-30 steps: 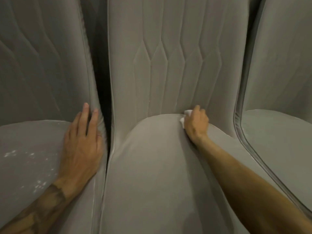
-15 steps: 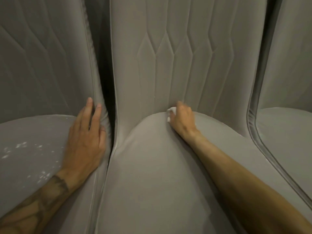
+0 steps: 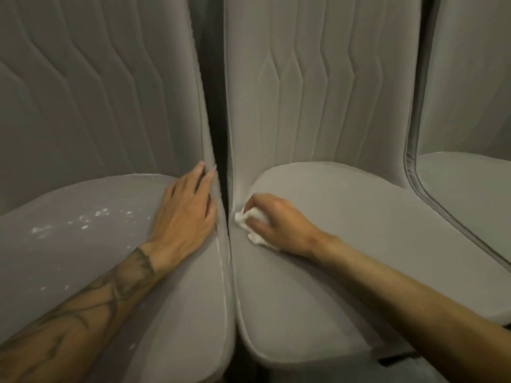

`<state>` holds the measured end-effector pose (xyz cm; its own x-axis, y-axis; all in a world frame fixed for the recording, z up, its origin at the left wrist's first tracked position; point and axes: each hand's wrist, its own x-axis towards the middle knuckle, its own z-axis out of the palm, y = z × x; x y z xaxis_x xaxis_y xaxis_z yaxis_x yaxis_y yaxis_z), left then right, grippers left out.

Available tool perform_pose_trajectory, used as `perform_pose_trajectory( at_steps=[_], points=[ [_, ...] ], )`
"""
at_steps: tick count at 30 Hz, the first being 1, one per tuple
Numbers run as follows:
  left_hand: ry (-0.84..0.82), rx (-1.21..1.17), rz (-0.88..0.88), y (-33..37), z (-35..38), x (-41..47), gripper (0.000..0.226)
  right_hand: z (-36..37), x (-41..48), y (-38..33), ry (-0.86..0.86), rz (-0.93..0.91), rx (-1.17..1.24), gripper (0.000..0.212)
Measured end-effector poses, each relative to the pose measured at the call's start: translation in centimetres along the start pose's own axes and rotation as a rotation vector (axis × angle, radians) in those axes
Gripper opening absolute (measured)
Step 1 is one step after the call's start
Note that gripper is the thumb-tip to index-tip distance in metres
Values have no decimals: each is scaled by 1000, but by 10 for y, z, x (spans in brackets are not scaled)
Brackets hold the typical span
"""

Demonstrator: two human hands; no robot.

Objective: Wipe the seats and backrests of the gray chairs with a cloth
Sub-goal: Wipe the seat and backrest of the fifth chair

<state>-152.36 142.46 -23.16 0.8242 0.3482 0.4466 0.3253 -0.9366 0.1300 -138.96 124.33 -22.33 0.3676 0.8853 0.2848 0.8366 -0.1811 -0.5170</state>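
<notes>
while my right hand is bunched around the white cloth, fingers curled over it and pressing it down, the wad sits at the rear left corner of the middle seat, right by the crease where that seat meets the middle backrest. my left hand lies flat with fingers straight, holding nothing, on the rear right edge of the left seat, fingertips touching the side edge of the left backrest. i judge the step in hand to be wiping the middle seat along its back seam and left edge. next i would draw the cloth forward along the left edge and across the rest of the cushion, keeping it flat under the fingers so it does not roll. pale specks dot the left seat toward its back edge, so that chair looks as though it wants a pass too. no brand, label or writing that i can read anywhere; the forearm tattoo shows no letters i can make out.
</notes>
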Motion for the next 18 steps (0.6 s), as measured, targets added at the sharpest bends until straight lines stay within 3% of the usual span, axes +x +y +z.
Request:
perform_pose_trajectory(
  at_steps=[3,9,14,18],
  points=[
    [-70,-5,57,-13,-12,-17,48,8,14,-15,112,192,-39,21],
    [-84,-20,64,-51,-29,-46,32,57,-42,-80,133,72,48,15],
    [-97,-45,24,-102,-44,-66,35,65,-22,-107,248,215,92,12],
    [-116,-65,-12,-149,-56,-72,35,86,36,-121,334,283,-10,20]
  ],
)
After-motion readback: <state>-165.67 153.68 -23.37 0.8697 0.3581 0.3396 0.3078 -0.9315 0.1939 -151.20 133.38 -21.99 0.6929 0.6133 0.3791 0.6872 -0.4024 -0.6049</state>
